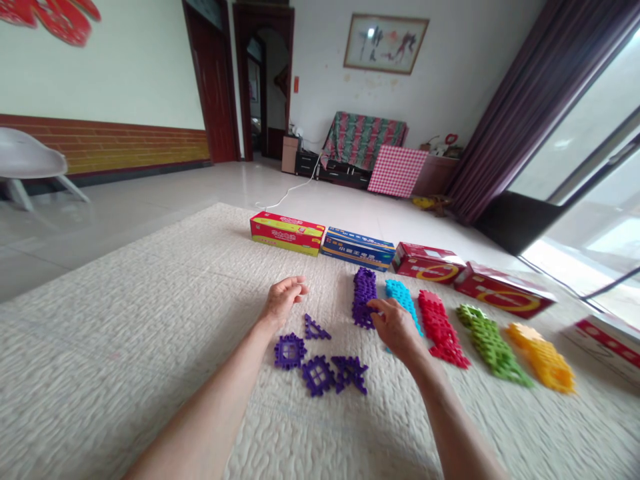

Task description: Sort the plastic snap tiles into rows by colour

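Note:
Rows of plastic interlocking tiles lie on a cream mat [125,347]: a purple row [364,293], a cyan row [403,301], a red row [440,327], a green row [493,343] and an orange row [543,357]. My right hand [395,327] rests at the near end of the purple row, fingers curled and pinching a purple tile there. My left hand [283,299] hovers above the mat with its fingers loosely curled and nothing visible in them. Below it lie several loose purple tiles: a triangle [316,329], a square [290,351], another square [317,375] and a triangle [351,373].
Behind the rows stand a red and yellow box [287,233], a blue box [357,249], two red boxes [427,262] [503,289], and another box [607,340] at the right edge. A white chair [30,163] is far left; a covered sofa [363,143] and glass door [590,173] lie beyond.

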Motion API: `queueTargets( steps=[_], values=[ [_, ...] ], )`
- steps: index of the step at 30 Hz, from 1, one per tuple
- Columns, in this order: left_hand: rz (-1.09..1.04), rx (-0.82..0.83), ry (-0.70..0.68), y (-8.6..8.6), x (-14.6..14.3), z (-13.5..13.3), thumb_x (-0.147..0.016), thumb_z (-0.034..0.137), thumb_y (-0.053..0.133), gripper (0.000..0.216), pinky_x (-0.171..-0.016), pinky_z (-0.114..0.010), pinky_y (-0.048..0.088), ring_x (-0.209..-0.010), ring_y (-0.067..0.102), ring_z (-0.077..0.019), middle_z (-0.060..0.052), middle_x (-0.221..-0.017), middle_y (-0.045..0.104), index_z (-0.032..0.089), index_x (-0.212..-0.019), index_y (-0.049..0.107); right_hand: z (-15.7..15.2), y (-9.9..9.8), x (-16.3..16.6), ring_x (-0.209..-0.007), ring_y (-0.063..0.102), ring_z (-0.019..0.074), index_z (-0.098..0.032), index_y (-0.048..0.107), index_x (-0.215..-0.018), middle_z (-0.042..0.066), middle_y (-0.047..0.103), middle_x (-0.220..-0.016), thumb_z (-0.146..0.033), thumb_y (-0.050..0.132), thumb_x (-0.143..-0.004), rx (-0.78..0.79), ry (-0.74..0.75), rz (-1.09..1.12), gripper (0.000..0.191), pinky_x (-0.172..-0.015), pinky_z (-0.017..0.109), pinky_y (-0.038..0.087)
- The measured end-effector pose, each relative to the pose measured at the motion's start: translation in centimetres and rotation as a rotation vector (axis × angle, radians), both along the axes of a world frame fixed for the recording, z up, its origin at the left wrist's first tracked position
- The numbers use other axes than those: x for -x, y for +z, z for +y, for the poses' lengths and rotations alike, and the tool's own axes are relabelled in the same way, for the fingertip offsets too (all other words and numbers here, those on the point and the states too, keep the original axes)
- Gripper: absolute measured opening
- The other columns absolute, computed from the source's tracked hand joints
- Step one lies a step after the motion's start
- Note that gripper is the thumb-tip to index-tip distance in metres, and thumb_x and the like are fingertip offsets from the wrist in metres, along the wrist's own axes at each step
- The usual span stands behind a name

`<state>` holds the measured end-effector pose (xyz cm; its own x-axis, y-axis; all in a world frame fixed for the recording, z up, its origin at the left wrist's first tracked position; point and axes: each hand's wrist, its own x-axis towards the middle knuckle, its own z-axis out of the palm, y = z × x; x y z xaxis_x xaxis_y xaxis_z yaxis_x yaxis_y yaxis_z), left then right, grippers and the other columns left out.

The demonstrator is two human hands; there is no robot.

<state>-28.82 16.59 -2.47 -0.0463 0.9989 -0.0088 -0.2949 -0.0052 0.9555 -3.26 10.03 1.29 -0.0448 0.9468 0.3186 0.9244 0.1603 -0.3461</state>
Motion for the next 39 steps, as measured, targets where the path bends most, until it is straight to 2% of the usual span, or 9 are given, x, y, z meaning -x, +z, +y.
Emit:
queueTargets(
  steps=[14,20,23,27,30,32,35,39],
  values=[
    [-0.027,0.019,0.003,0.9,-0.2,-0.5,-0.058,0.023,0.065,0.031,-0.06,-0.023,0.044,-0.068,0.061,-0.014,-0.004,-0.067,0.068,0.013,-0.087,0.07,0.6,-1.0,-0.4,-0.069,0.057,0.0154,-0.016,0.068,-0.103,0.007,0.06,-0.087,-0.019,0.047,-0.081,-0.086,0.003,0.022,0.03,-0.074,0.029,0.045],
    [-0.023,0.015,0.007,0.8,-0.2,-0.4,-0.059,0.022,0.065,0.029,-0.06,-0.023,0.044,-0.068,0.061,-0.0138,-0.004,-0.067,0.068,0.013,-0.087,0.07,0.0,-0.2,0.3,-0.075,0.059,0.0171,-0.014,0.062,-0.112,0.011,0.058,-0.102,-0.022,0.05,-0.081,-0.085,-0.071,-0.043,0.034,-0.076,0.032,0.046],
    [-0.011,0.0,0.008,0.6,-0.1,-0.3,-0.06,0.022,0.065,0.029,-0.059,-0.023,0.044,-0.068,0.061,-0.0137,-0.005,-0.068,0.068,0.013,-0.088,0.07,-0.3,0.5,0.9,-0.078,0.06,0.0181,-0.014,0.064,-0.105,0.012,0.058,-0.102,-0.023,0.053,-0.08,-0.112,-0.08,-0.044,0.029,-0.076,0.032,0.046],
    [-0.012,-0.001,0.013,0.4,-0.1,-0.2,-0.061,0.021,0.064,0.028,-0.059,-0.023,0.044,-0.067,0.061,-0.0138,-0.005,-0.068,0.068,0.013,-0.087,0.07,-0.9,1.3,2.1,-0.074,0.06,0.0165,-0.017,0.066,-0.085,0.006,0.062,-0.084,-0.017,0.052,-0.079,-0.038,0.116,-0.01,0.015,-0.072,0.028,0.046],
    [-0.033,-0.002,0.011,0.4,-0.1,-0.2,-0.061,0.02,0.063,0.027,-0.059,-0.023,0.044,-0.066,0.061,-0.0135,-0.005,-0.067,0.068,0.013,-0.087,0.07,-1.7,1.5,4.2,-0.07,0.06,0.0145,-0.017,0.066,-0.083,0.005,0.063,-0.081,-0.016,0.051,-0.08,0.028,0.278,0.059,0.015,-0.067,0.027,0.047],
    [-0.061,0.003,0.01,0.5,0.0,-0.2,-0.061,0.019,0.063,0.027,-0.059,-0.023,0.043,-0.066,0.062,-0.0134,-0.005,-0.067,0.068,0.013,-0.086,0.07,-2.5,1.5,6.1,-0.074,0.062,0.0143,-0.018,0.065,-0.089,0.005,0.064,-0.087,-0.015,0.051,-0.08,0.053,0.398,0.105,0.016,-0.071,0.027,0.048],
    [-0.136,0.032,0.021,0.7,0.1,-0.2,-0.061,0.019,0.062,0.027,-0.06,-0.023,0.043,-0.066,0.062,-0.0132,-0.005,-0.066,0.068,0.013,-0.086,0.068,-3.8,1.1,9.2,-0.094,0.061,0.0177,-0.02,0.063,-0.1,0.007,0.064,-0.103,-0.012,0.054,-0.078,0.064,0.59,0.117,0.025,-0.084,0.032,0.048],
    [-0.208,0.052,0.032,0.8,0.2,-0.1,-0.061,0.018,0.061,0.026,-0.06,-0.023,0.043,-0.066,0.062,-0.0128,-0.004,-0.066,0.068,0.013,-0.086,0.068,-5.1,0.3,11.4,-0.111,0.054,0.0238,-0.019,0.059,-0.108,0.009,0.06,-0.119,-0.016,0.062,-0.074,0.052,0.68,0.022,0.034,-0.095,0.041,0.043]
  ],
)
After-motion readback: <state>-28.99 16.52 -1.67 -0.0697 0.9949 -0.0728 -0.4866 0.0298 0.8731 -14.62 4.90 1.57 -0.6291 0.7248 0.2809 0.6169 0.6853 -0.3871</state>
